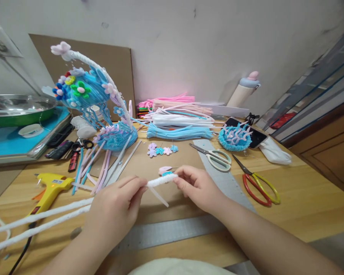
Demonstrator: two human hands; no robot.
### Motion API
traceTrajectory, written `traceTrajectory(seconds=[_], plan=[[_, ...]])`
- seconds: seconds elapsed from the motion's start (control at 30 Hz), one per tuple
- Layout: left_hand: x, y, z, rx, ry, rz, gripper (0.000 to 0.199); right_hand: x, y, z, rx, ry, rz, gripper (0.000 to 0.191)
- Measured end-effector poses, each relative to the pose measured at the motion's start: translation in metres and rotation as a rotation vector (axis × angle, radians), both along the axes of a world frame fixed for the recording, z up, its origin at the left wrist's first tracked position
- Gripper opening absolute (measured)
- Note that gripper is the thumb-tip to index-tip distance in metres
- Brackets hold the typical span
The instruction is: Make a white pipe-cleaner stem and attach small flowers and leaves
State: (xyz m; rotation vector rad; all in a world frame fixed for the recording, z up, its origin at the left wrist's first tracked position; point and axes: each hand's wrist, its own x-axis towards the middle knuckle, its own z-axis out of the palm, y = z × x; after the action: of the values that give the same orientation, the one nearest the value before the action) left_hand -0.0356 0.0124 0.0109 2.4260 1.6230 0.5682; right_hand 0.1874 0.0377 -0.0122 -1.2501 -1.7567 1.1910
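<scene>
A white fuzzy wrapped stem (162, 180) stretches between my two hands above the brown board. My left hand (116, 200) is closed around its left end, and two long white strands (40, 225) trail out to the left from that hand. My right hand (199, 187) pinches the stem's right end between thumb and fingers. A loose white pipe cleaner end (159, 197) hangs below the stem. Just behind it lie a pink petal piece (164, 169) and a small blue piece, partly hidden. Farther back sits a row of pink and blue pipe cleaner flowers (163, 151).
A yellow glue gun (53, 187) lies at left beside a blue flower-covered craft (86, 91). Bundles of pipe cleaners (179, 131) are stacked at the back. Scissors with pale handles (218, 158), red-and-yellow scissors (258, 187) and a blue fuzzy dish (234, 139) are at right.
</scene>
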Motion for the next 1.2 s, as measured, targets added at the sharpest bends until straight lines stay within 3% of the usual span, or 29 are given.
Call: traceTrajectory(seconds=[0.17,0.33,0.47,0.67,0.83,0.93,1.03,1.2], plan=[[-0.002,0.004,0.002,-0.059,-0.103,0.032,0.015,-0.004,-0.002,-0.005,0.009,-0.097,0.045,0.037],[0.001,0.005,0.0,-0.094,-0.138,0.027,0.016,-0.032,-0.023,-0.012,-0.052,-0.047,0.184,0.021],[0.003,0.004,-0.002,-0.1,-0.128,0.029,0.016,-0.044,-0.035,-0.009,0.294,-0.356,0.204,0.019],[0.006,0.0,-0.003,-0.157,-0.078,-0.003,0.017,-0.036,-0.035,0.002,0.847,-0.72,0.329,0.018],[0.01,-0.006,0.001,-0.15,0.07,-0.078,0.018,-0.033,-0.024,0.028,1.001,-0.816,0.487,0.019],[0.009,-0.009,0.003,-0.123,0.051,-0.117,0.018,-0.029,-0.007,0.043,0.911,-0.701,0.475,0.019],[0.005,-0.013,0.005,-0.069,-0.059,-0.155,0.013,-0.025,0.013,0.046,0.64,-0.418,0.402,0.018],[-0.001,-0.017,0.007,0.15,-0.245,-0.201,0.013,-0.035,0.024,0.017,0.12,0.109,0.413,0.028]])
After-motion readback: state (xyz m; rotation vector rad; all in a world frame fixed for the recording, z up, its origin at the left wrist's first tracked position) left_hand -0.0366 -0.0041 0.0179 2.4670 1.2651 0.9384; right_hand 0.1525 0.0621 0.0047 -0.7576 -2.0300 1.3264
